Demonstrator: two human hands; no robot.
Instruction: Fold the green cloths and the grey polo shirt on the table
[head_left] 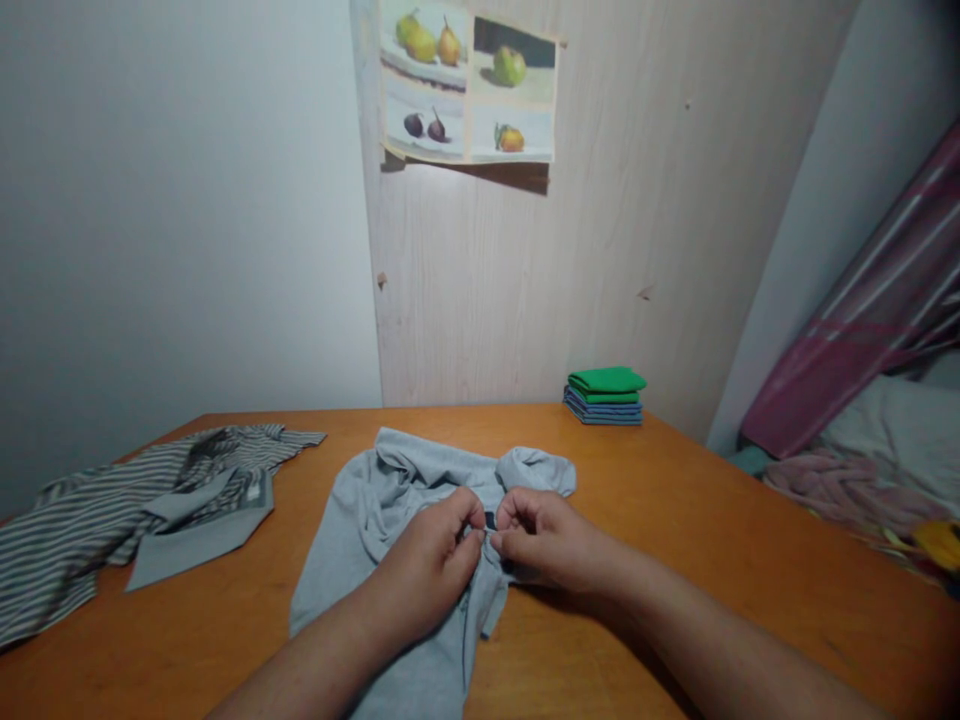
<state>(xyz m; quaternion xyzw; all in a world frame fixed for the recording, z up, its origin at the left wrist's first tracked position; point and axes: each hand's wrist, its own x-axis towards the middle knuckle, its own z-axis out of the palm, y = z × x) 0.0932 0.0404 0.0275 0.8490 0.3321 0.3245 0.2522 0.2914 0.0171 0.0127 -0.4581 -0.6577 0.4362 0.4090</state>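
A crumpled light grey shirt [330, 570] lies on the table in front of me, its lower part running toward the near edge. My left hand [435, 560] is closed in a pinch on the cloth near its middle. Close beside it, my right hand [544, 535] pinches the same cloth, thumb against fingers. A small dark patch [490, 520] shows in the narrow gap between my fingertips; I cannot tell whether it is a label or an opening. A bunched fold of the shirt rises beyond my right hand.
On the left of the orange-brown table [615, 650] lies a striped shirt [82, 515] with a grey collar-like piece [202, 545]. A folded green cloth [606, 380] tops a blue folded stack [604, 408] at the far right. Walls stand behind; a pink curtain [847, 330] hangs right.
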